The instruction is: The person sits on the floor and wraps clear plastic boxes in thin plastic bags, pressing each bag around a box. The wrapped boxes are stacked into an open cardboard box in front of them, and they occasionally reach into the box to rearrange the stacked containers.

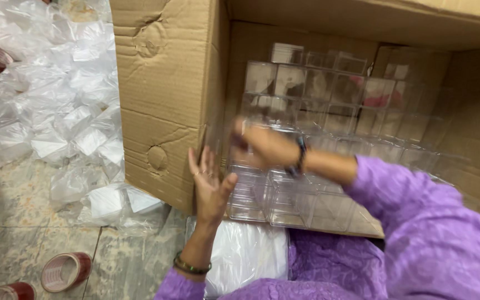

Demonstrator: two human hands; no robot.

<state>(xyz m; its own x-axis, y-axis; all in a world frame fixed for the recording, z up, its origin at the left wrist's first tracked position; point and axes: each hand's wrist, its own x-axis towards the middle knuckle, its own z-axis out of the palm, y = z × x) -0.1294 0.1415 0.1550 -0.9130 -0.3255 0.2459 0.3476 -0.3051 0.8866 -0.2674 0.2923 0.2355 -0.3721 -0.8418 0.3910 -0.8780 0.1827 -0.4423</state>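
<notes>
Resting nearest to the camera, a white plastic bag lies on the person's lap, between the purple sleeves. Just above it, the left hand stands open with its fingers straight and close together, the palm against the front edge of the big cardboard box. The right hand reaches across into the box; it is blurred, so I cannot tell if its fingers are pinching something, but it is at the top of the clear plastic containers. These containers are stacked in rows inside the box, filling it to the back. On the floor at left lie red tape rolls, and farther away a heap of clear plastic bags.
</notes>
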